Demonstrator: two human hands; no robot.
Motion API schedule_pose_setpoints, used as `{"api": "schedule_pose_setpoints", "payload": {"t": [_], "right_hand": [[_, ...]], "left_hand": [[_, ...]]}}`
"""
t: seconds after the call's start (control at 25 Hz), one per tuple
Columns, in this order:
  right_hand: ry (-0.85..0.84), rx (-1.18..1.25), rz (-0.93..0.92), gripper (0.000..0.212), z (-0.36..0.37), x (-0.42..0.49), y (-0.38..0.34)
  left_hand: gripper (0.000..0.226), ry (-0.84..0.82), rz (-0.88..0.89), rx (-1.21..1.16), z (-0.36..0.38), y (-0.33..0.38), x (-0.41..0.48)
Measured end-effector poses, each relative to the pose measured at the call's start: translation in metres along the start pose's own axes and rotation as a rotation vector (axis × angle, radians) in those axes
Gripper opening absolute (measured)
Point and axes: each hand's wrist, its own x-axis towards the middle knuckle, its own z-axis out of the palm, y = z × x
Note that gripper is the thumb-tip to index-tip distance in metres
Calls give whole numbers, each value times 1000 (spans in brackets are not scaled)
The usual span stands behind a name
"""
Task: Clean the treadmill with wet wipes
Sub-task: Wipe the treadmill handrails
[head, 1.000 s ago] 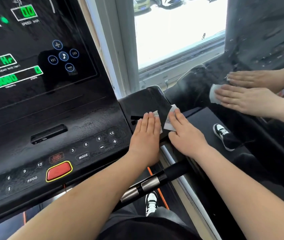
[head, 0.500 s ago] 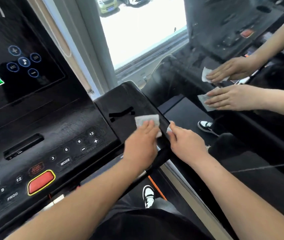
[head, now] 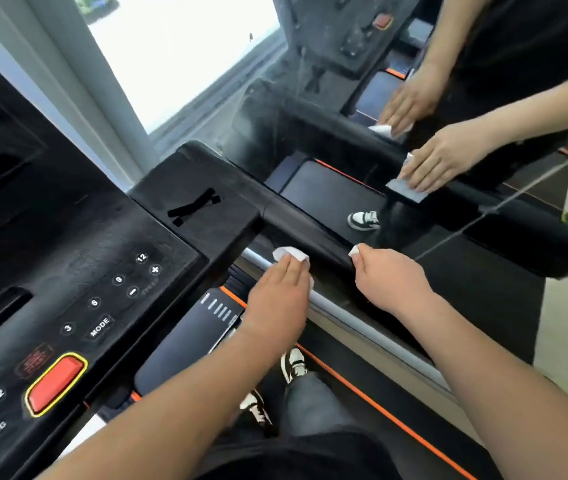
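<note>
A: Where is the white crumpled wet wipe at this moment?

B: On the black padded handrail of the treadmill, near the black button console; the left hand lies flat on it with straight fingers, I think so that the pressure spreads over the wipe.

A: And the right hand?

B: Its fingers are curled; they pinch a second small white wipe against the same rail, further from the console; probably to cover more surface together.

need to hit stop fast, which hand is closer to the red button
Left. The left hand presses a wipe on the handrail beside the console with the red button; the right hand is farther right along that rail.
</note>
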Motion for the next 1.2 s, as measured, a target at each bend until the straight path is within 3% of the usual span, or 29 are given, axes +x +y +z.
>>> {"api": "schedule_pose_setpoints", "payload": {"t": [0.08,0.2,0.28,0.36,0.44,0.52,0.6,0.76,0.96,1.04,1.12,1.2], "right_hand": [[-40,51,34,31,2,-17,12],[-39,113,58,31,5,-33,23],[-77,92,50,42,1,-29,27],[-157,152,59,58,-1,-22,34],[-227,224,31,66,-2,-16,42],[-275,258,-13,59,-4,-13,52],[-307,262,-55,56,-5,-15,65],[-382,321,-69,89,3,-19,97],[-458,348,-18,109,7,-27,118],[-470,322,-41,99,10,-31,127],[-457,327,-95,73,10,-42,137],[-440,369,-116,51,6,-55,148]], "left_hand": [[41,107,-147,-460,-10,-2,4],[22,119,-717,-1318,-34,-15,20],[18,243,-895,-1632,-56,-23,34],[18,462,-782,-1469,-75,-19,48],[15,569,-513,-933,-74,-3,64],[14,338,-202,-444,-53,21,80],[23,125,29,-144,-16,50,82],[46,89,132,-15,-2,64,88],[52,6,-65,108,-24,53,107],[54,-5,42,111,-22,91,106],[42,18,202,31,-9,147,89],[36,101,222,-100,10,180,67]]}}
